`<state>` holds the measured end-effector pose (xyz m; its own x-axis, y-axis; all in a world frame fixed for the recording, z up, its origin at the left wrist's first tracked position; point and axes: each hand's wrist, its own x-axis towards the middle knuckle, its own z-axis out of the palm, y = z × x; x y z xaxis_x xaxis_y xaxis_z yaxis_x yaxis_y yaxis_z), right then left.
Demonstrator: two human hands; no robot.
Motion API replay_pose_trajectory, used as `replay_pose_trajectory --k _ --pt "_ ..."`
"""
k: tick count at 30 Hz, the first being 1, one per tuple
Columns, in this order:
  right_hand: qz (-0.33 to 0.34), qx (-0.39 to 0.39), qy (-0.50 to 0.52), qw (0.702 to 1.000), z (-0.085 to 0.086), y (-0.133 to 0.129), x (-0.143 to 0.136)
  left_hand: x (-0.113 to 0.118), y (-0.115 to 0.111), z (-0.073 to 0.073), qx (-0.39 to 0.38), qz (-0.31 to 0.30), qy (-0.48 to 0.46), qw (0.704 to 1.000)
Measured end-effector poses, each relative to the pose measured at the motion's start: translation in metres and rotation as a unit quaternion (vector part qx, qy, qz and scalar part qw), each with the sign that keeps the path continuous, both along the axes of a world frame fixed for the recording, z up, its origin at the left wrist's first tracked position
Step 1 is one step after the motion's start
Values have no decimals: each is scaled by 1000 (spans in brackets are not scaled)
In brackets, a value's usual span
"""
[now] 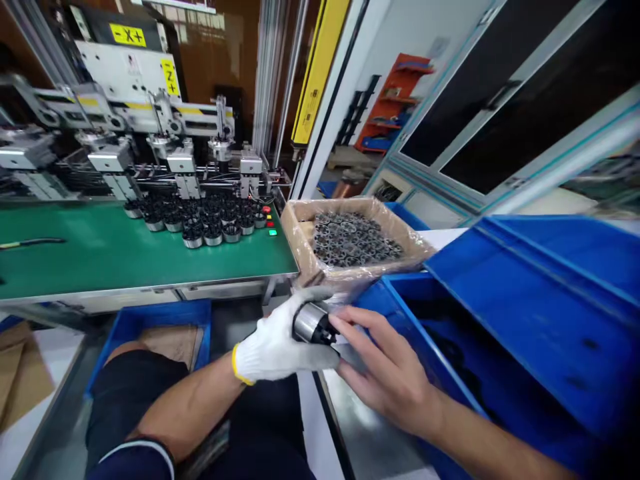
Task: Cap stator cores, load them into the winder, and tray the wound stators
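Observation:
In the middle of the head view, my left hand (280,340), in a white glove with a yellow cuff, is wrapped round a motor stator (309,321). The stator has a silver cylindrical body and a black plastic end with small prongs, tilted to the right. My right hand (385,363) is bare, with its fingertips closed against that black end. The thumb sits below and the forefinger above. Part of the black end is hidden behind the fingers.
Several similar stators (213,230) stand on a green worktop (90,260) before a machine (125,80). A plastic-lined carton (300,243) holds grey metal pieces (350,237). Blue bins (540,287) fill the right side. Another blue bin (125,327) lies below the worktop.

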<state>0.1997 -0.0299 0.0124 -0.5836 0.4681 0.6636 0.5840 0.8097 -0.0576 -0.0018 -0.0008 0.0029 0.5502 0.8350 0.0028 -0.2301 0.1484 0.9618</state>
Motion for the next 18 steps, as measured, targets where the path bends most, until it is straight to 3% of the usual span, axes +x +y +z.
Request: replay_pose_trajectory --k 6,12,15,18 --pt "17 -9 1 1000 -1 -1 -3 0 -4 -2 24 7 45 999" --pt "25 19 -11 999 -5 2 -2 4 -6 -19 112 69 94 987" --pt "34 -19 33 999 1 1 -1 3 -3 -29 146 73 48 985" --pt "3 -105 128 986 6 1 2 1 -1 -34 165 66 -48 983"
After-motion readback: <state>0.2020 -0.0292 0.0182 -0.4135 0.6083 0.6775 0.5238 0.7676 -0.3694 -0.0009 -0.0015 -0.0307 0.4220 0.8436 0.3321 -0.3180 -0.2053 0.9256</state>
